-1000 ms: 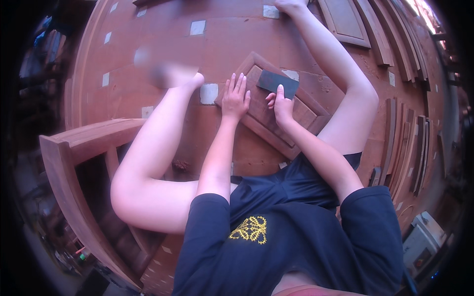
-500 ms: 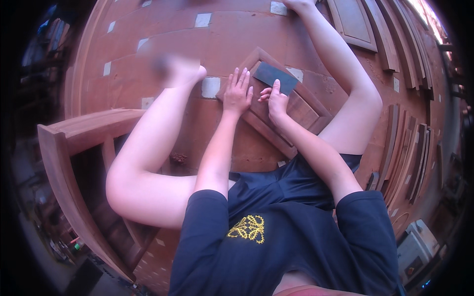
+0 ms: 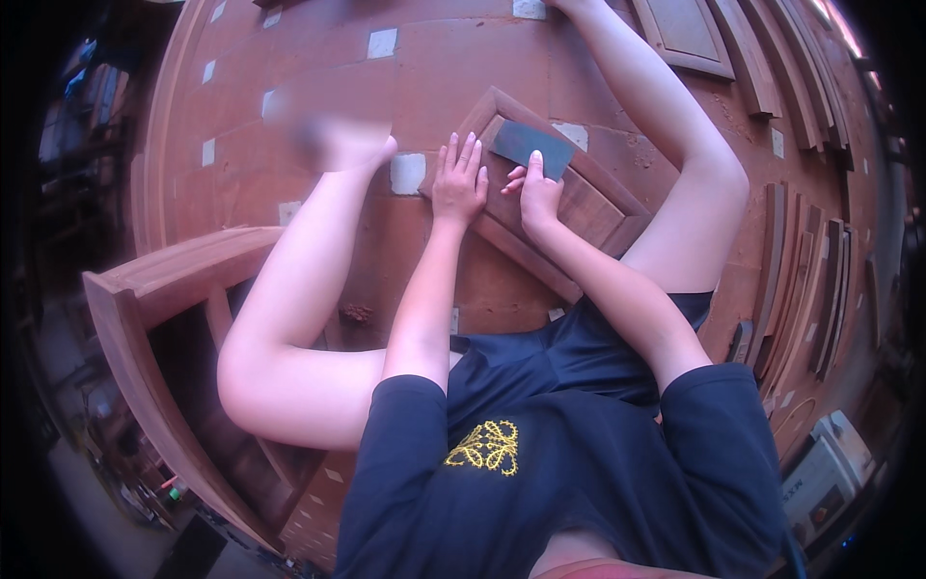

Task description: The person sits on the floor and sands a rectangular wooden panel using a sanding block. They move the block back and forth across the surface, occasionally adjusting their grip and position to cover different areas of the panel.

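Note:
Between my legs a brown wooden panel [image 3: 592, 214] with a raised frame lies at a slant on the floor. My left hand [image 3: 457, 181] lies flat over its left edge, fingers stretched out and holding nothing. My right hand [image 3: 537, 193] pinches the near edge of a dark grey-green rectangular sheet of sandpaper [image 3: 526, 147], thumb on top. The sandpaper rests over the panel's upper part. My right hand's fingers are curled, and some of their tips are hidden by the sheet.
A curved wooden frame piece [image 3: 114, 314] stands beside my left leg. To the right lie several wooden strips [image 3: 801, 280], and longer boards [image 3: 748, 68] beside another framed panel [image 3: 681, 34]. A pale box-shaped device [image 3: 828, 473] sits at the lower right. The reddish floor [image 3: 444, 87] has white tile patches.
The whole view has shifted slightly. Both hands keep nearly the same places on the panel, and my right hand still holds the sandpaper.

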Demonstrator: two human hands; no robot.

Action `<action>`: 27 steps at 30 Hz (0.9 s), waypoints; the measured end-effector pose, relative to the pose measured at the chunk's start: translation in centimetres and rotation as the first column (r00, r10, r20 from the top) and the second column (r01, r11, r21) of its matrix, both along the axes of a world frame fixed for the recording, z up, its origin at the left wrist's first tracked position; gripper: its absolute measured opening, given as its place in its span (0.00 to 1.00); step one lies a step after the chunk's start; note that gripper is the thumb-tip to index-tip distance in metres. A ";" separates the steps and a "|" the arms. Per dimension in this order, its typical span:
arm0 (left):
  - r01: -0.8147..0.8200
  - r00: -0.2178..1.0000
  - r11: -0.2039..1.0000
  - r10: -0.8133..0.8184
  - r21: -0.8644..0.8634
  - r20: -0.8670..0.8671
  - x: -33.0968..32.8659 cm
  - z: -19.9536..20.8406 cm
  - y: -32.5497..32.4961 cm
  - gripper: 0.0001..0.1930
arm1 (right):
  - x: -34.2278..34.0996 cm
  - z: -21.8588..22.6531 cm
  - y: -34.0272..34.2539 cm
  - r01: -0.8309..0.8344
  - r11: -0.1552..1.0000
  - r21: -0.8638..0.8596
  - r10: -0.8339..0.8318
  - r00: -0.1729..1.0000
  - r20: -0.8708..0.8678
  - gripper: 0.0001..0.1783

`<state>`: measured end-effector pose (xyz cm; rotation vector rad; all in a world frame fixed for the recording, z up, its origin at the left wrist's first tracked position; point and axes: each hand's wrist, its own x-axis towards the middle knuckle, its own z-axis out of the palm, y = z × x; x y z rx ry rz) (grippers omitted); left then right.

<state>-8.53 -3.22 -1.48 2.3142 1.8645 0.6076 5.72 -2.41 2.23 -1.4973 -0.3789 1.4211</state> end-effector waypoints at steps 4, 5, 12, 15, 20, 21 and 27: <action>-0.001 1.000 1.000 0.001 -0.004 0.009 0.1 -0.1 0.0 0.25 | 0.8 -0.1 -1.3 -0.003 1.000 -0.025 0.004 0.999 0.046 0.27; 0.000 1.000 1.000 0.000 -0.002 0.017 0.1 -0.1 0.0 0.25 | 0.4 -0.2 -1.4 0.001 1.000 -0.022 -0.001 0.999 0.032 0.27; -0.017 1.000 0.999 0.016 0.045 0.019 0.1 -0.1 0.2 0.26 | -0.1 -2.0 -0.1 -0.007 1.000 -0.005 0.006 0.993 -0.116 0.23; -0.038 0.998 0.999 0.036 0.039 0.044 0.0 -0.5 0.3 0.28 | -0.9 -2.2 0.6 0.007 1.000 0.025 -0.003 0.989 -0.150 0.21; -0.056 0.996 0.998 0.055 0.012 0.065 -0.1 -0.8 0.1 0.30 | -0.5 -1.2 -0.6 0.000 1.000 0.018 0.002 0.994 -0.109 0.18; -0.055 0.997 0.998 0.054 0.009 0.063 -0.2 -0.8 0.0 0.31 | -0.3 -1.0 -0.9 -0.004 1.000 0.007 0.004 0.996 -0.086 0.19; -0.042 0.994 0.999 0.042 -0.005 0.105 -0.1 -0.6 0.0 0.30 | 0.0 -1.1 -1.8 0.028 0.999 0.042 -0.025 0.998 -0.063 0.23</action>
